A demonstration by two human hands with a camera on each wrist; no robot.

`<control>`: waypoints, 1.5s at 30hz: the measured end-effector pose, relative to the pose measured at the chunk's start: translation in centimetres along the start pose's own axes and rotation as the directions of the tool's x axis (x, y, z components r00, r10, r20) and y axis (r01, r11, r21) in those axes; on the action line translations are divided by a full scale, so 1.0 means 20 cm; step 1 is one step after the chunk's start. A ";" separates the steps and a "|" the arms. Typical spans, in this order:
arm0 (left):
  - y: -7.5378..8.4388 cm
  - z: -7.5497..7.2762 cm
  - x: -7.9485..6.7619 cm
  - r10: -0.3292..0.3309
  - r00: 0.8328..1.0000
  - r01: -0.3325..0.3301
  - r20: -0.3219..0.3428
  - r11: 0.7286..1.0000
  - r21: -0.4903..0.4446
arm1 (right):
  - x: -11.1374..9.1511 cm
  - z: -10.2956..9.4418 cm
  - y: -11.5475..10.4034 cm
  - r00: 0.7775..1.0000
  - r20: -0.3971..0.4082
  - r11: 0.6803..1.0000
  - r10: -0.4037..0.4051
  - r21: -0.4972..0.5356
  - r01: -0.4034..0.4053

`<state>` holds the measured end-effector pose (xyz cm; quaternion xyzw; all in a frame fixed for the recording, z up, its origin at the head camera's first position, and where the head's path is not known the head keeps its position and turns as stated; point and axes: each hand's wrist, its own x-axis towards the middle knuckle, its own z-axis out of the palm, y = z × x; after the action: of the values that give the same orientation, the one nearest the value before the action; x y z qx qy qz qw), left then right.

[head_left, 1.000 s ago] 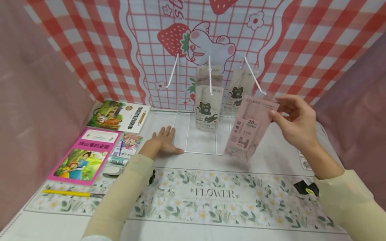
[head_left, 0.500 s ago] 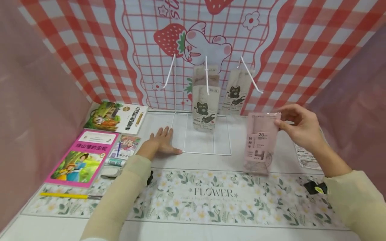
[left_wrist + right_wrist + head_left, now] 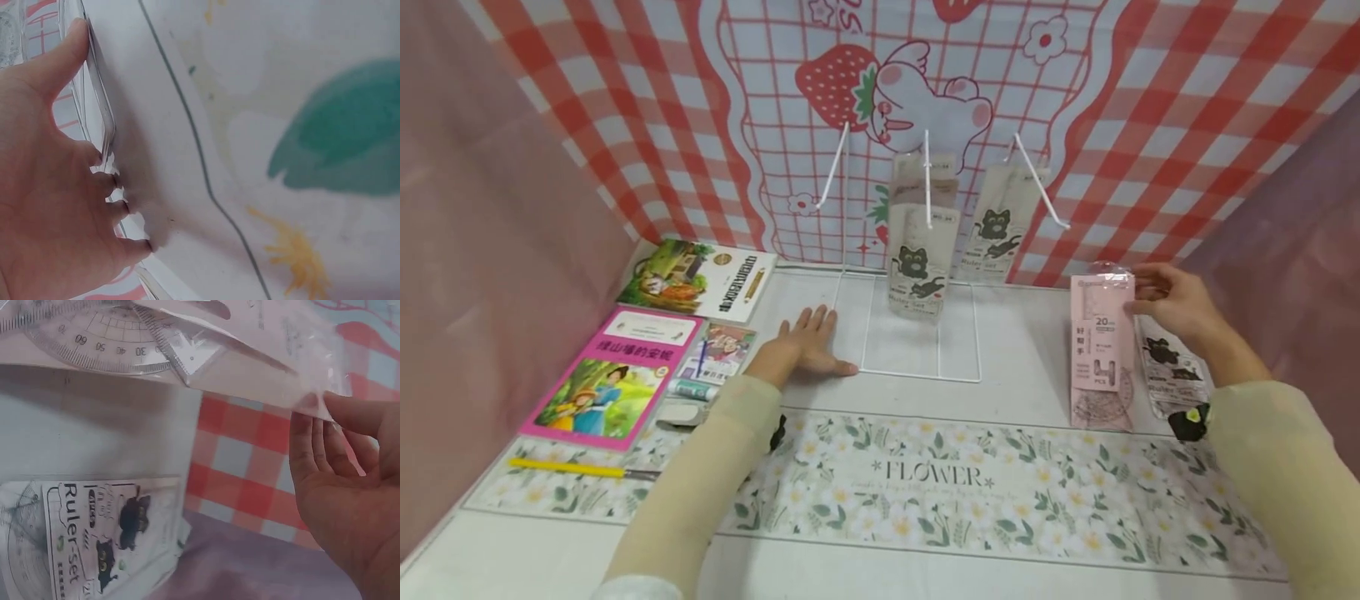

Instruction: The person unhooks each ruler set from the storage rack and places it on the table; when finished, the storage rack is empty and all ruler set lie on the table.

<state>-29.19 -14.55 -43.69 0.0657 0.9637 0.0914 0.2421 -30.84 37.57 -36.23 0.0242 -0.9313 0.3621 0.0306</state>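
My right hand (image 3: 1180, 312) pinches the upper right edge of a pink ruler set (image 3: 1101, 354) in a clear packet. In the right wrist view, thumb and fingertips meet on the packet's edge, and a clear protractor (image 3: 106, 340) shows inside. Beside it on the table lies a ruler set with black cats (image 3: 1172, 371), partly behind my right hand. My left hand (image 3: 808, 346) rests with spread fingers at the base of a white wire rack (image 3: 920, 376), its thumb on the wire. Cat ruler sets (image 3: 917, 267) hang on the middle prong, another ruler set (image 3: 996, 225) on the right one.
At the left lie a storybook (image 3: 700, 279), a pink book (image 3: 617, 379), a small picture card (image 3: 718, 354), a glue stick (image 3: 692, 389) and a yellow-handled brush (image 3: 568, 468). The rack's left prong (image 3: 832, 167) juts forward. A floral strip (image 3: 925, 508) runs along the front.
My right hand has carried the pink ruler set from near the rack's right prong down and to the right, turning it upright beside the lying cat set. My left hand has stayed put.
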 end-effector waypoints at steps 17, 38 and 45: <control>0.00 0.01 0.00 0.006 1.000 -0.006 -0.002 1.000 0.013 | 0.28 0.16 0.40 0.926 -0.043 0.884 0.375 0.319 -0.343; 0.00 0.02 0.00 -0.003 1.000 0.004 -0.023 1.000 0.011 | 0.24 0.22 0.23 0.966 -0.027 0.953 0.257 0.174 -0.249; 0.00 0.02 0.00 -0.001 1.000 0.001 -0.023 1.000 0.014 | 0.15 0.22 -0.40 0.999 -0.031 0.993 -0.036 0.108 0.039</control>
<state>-28.93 -14.53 -44.03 0.0658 0.9670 0.0852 0.2307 -33.41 28.72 -33.81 0.0380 -0.9092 0.4117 0.0494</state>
